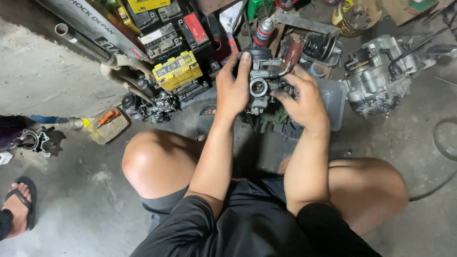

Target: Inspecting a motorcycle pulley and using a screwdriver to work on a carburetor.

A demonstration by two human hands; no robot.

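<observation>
While we squat on the concrete floor (57, 81), our left hand (232, 90) clamps the carburetor (262, 85) held up before us, our right hand (304, 102) pinching its right side. We'd best keep it steady above the clear plastic tub (333, 102).

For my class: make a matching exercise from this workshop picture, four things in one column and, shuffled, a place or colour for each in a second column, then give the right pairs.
Things:
1. carburettor
2. spray can
3. yellow battery
4. engine block

Places:
A. on the floor at the far right
B. held between left hand and right hand
C. left of the hands, among dark batteries
D. upright just beyond the hands, red cap

Pairs: 1-B, 2-D, 3-C, 4-A
</observation>
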